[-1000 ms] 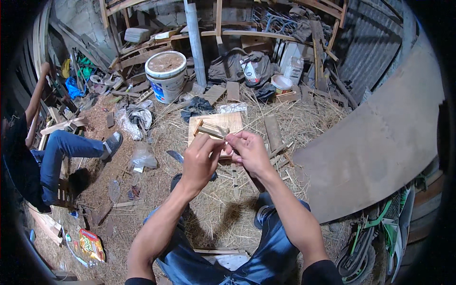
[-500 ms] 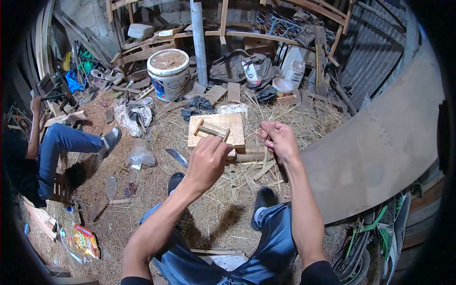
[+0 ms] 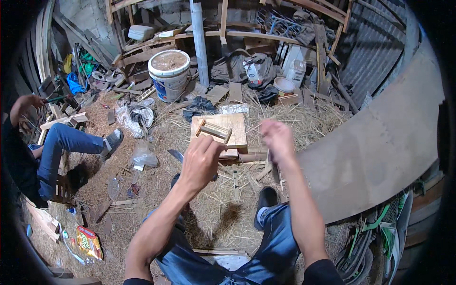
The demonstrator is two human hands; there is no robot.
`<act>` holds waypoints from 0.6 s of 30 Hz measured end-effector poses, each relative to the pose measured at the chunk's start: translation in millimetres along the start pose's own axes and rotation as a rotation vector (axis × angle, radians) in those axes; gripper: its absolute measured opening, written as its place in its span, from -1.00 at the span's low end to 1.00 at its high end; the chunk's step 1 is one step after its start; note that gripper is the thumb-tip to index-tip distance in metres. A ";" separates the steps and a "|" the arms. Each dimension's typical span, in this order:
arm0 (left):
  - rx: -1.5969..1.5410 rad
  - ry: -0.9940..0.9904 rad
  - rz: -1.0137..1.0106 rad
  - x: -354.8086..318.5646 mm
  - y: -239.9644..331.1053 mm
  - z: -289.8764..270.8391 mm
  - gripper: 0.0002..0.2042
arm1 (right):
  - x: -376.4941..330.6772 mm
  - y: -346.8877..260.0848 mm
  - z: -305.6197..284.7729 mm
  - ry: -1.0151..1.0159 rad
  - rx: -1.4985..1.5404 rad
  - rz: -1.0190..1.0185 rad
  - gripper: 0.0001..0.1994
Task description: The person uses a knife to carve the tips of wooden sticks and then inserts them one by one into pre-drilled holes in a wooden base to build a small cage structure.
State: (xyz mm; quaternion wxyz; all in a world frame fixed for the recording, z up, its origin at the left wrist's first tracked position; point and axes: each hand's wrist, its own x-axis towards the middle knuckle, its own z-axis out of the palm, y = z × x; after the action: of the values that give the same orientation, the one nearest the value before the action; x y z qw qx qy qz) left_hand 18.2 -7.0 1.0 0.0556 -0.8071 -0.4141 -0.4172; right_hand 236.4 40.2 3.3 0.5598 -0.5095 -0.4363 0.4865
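My left hand (image 3: 199,159) is closed around the near end of a small wooden frame (image 3: 212,132), two short end bars joined by thin sticks and a darker strip. The frame is over a pale square wooden block (image 3: 241,126) in front of me; whether they touch is unclear. To the block's right, my right hand (image 3: 279,142) is raised and smeared by motion. Its fingers cannot be made out. A dark narrow piece (image 3: 275,170) shows just below that hand; I cannot tell whether it is held. A curved blade (image 3: 175,154) lies on the straw left of the block.
At left sits a person in jeans (image 3: 71,140), one hand on a green-handled tool (image 3: 57,99). A white bucket (image 3: 169,88) of brownish material stands beyond the block. A large bent sheet (image 3: 375,142) fills the right, above a green-and-white motorbike (image 3: 380,228). Straw and scraps cover the ground.
My right hand has shifted and blurred, and the thin sticks seen below it are no longer distinct. My left hand keeps its grip on the frame. The other person's arm and tool have moved.
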 end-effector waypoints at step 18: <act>-0.339 0.075 -0.502 12.7 -0.1 2.2 -0.89 | -18.0 8.8 -8.6 0.030 -1.311 -0.186 -0.80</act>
State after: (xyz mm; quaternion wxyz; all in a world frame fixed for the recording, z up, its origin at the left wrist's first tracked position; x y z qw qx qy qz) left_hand 23.4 1.9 8.7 -0.1693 -0.6615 -0.5227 -0.5104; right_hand 241.3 21.2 -6.1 0.1795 -0.7117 -0.6763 0.0625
